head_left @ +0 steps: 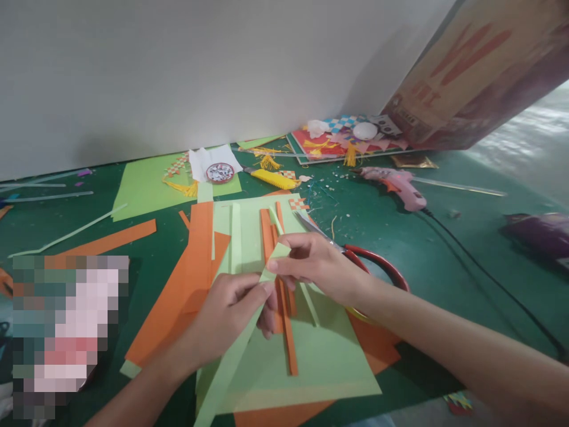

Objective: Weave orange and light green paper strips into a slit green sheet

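Observation:
A long light-green paper strip [237,362] runs from the lower edge up between both my hands. My left hand [233,314] pinches it between thumb and fingers below its upper end. Right at that end, my right hand [311,261] has thumb and fingertips closed on the same strip. Under the hands lies a light-green paper sheet [329,367], with narrow orange paper strips [288,347] and thin green strips on it. Red-handled scissors [377,261] rest just beyond my right wrist, partly hidden by the arm. Orange paper [164,314] spreads beneath and left of the sheet.
A pink glue gun [395,184] with a black cord lies at right. Farther back are a yellow-handled cutter [275,178], a round patterned piece [220,172] and yellow tassels [269,162]. A cardboard box [466,77] stands back right. A blurred-out object [75,326] sits at left.

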{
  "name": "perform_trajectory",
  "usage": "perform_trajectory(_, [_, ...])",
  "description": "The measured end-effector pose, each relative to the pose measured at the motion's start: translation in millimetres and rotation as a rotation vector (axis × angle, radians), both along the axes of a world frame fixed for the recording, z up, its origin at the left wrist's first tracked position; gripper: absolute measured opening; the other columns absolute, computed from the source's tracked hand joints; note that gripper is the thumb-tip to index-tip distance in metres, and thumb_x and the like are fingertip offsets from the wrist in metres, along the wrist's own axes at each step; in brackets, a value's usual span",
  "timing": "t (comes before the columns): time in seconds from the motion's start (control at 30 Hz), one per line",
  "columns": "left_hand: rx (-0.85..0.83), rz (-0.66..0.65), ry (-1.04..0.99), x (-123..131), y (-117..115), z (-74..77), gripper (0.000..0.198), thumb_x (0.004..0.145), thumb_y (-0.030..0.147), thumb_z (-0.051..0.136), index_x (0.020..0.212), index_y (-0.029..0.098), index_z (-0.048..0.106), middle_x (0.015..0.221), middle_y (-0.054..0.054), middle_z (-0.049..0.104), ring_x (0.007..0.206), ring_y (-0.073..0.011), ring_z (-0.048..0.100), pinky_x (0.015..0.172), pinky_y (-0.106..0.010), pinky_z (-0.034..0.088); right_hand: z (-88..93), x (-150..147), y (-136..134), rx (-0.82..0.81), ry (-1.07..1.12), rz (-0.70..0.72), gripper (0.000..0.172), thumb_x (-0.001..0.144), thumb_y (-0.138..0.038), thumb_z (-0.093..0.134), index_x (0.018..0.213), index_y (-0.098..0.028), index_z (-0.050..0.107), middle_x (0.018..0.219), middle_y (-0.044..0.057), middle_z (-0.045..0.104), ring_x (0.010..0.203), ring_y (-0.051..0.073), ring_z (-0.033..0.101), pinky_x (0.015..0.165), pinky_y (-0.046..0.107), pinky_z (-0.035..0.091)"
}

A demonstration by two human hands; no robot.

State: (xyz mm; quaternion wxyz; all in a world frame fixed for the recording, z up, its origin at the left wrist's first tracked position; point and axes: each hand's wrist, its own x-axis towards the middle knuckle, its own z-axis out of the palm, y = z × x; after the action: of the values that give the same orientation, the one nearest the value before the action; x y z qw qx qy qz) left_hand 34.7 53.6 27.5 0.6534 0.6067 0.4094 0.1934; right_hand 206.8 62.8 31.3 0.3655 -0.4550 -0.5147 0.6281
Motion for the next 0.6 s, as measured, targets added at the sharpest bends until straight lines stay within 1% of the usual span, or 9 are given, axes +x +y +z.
perform_trajectory(0.2, [0.013,0.026,0.001,0.6,0.6,-0.3,0.029,0.091,0.023,0.042,0.066,0.015,0.055,0.055,0.002,0.060,0.051,-0.0086,0.058,0.054,-0.019,0.046,-4.2,-1.1,-2.9,0.024,0.033,0.023,0.039,0.069,-0.036,0.071,0.052,-0.018,0.042,0.045,-0.006,0.045,0.046,0.007,0.046,0.044,0.022,0.029])
perform_trajectory(0.33, [0.018,0.007,-0.018,-0.2,0.1,0.2,0.031,0.092,0.026,0.041,0.065,0.016,0.053,0.055,0.002,0.060,0.050,-0.0078,0.058,0.054,-0.019,0.046,-6.1,-0.5,-1.8,0.031,0.050,0.025,0.038,0.070,-0.035,0.071,0.053,-0.017,0.042,0.046,-0.006,0.046,0.046,0.007,0.046,0.045,0.021,0.029])
perform_trajectory(0.43, [0.009,-0.011,-0.009,-0.7,-0.5,1.5,0.032,0.092,0.027,0.041,0.065,0.016,0.053,0.054,0.003,0.060,0.049,-0.0076,0.057,0.053,-0.019,0.045,-6.6,4.0,2.9,0.067,0.076,-0.052,0.034,0.073,-0.036,0.068,0.055,-0.017,0.046,0.044,-0.005,0.049,0.041,0.005,0.040,0.042,0.021,0.025])
perform_trajectory(0.53, [0.009,-0.008,0.018,-0.9,-0.8,3.4,0.033,0.092,0.028,0.041,0.064,0.016,0.052,0.054,0.002,0.059,0.049,-0.0083,0.056,0.054,-0.020,0.045,-4.5,12.4,9.5,0.106,0.110,-0.170,0.034,0.076,-0.034,0.065,0.056,-0.018,0.043,0.044,-0.005,0.049,0.038,0.004,0.033,0.040,0.022,0.019])
perform_trajectory(0.6, [0.010,0.001,0.024,-1.2,-0.8,4.3,0.033,0.092,0.029,0.041,0.064,0.016,0.051,0.054,0.002,0.059,0.049,-0.0087,0.057,0.055,-0.021,0.046,-0.8,17.9,12.9,0.108,0.091,-0.192,0.034,0.078,-0.034,0.062,0.055,-0.018,0.042,0.045,-0.005,0.046,0.041,0.005,0.039,0.040,0.022,0.018])
